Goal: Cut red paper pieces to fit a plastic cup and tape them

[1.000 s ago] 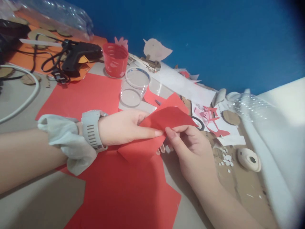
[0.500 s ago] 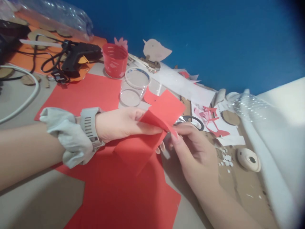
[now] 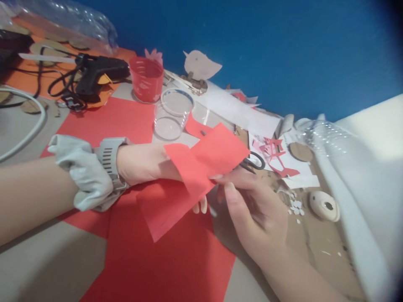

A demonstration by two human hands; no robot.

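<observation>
Both hands hold a red paper piece (image 3: 201,163) up above the table. My left hand (image 3: 143,163), with a grey watch and a pale scrunchie on the wrist, is mostly hidden behind the sheet; only its fingertips show below the edge. My right hand (image 3: 252,205) pinches the paper's lower right edge between thumb and fingers. The sheet stands unfolded, facing me. Under the hands lies a large red paper sheet (image 3: 163,260). Black-handled scissors (image 3: 253,161) lie just behind the held piece.
A clear plastic cup (image 3: 171,115) and a red cup (image 3: 145,79) stand beyond the hands. A black glue gun (image 3: 94,75) with its cord lies at back left. Paper scraps (image 3: 280,159), a cardboard bird (image 3: 200,65) and a white round object (image 3: 324,205) lie at right.
The folded red piece has opened out flat and now faces me, covering my left hand's fingers. Both hands have shifted slightly left and down in view.
</observation>
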